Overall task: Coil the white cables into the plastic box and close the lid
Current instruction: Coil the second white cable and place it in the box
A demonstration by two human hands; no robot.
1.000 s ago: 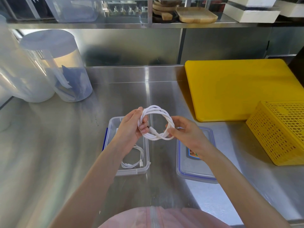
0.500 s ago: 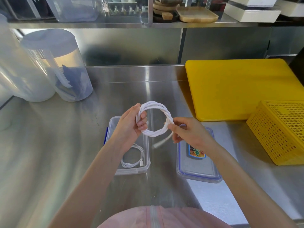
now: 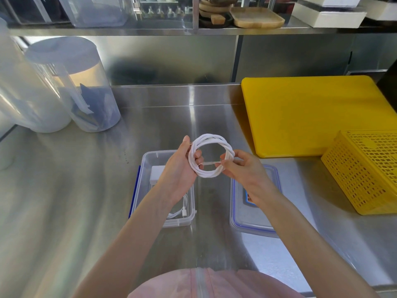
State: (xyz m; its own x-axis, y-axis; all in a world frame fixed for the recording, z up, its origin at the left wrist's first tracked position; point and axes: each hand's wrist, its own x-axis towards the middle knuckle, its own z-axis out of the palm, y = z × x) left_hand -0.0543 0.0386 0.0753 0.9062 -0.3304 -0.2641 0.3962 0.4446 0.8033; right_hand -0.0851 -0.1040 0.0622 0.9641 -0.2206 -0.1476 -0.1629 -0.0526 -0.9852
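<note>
Above the steel counter (image 3: pixel 86 201), the person's left hand (image 3: pixel 179 168) grips one side of a coiled white cable (image 3: pixel 211 139), while the right hand (image 3: pixel 242 168) pinches the cable's loose end, which stretches across the ring. Below the hands the open plastic box (image 3: pixel 148 160) holds another white cable (image 3: pixel 184 208) and a white charger (image 3: pixel 156 174). Its lid (image 3: pixel 255 220) lies just beside it to the right.

A steel counter (image 3: pixel 90 201) carries an open plastic box (image 3: pixel 148 160) and, just right of it, its lid (image 3: pixel 255 222). At the back right lie a yellow board (image 3: pixel 311 115) and a yellow basket (image 3: pixel 365 168). Back left stand two clear containers (image 3: pixel 71 87), contents hard to tell.
</note>
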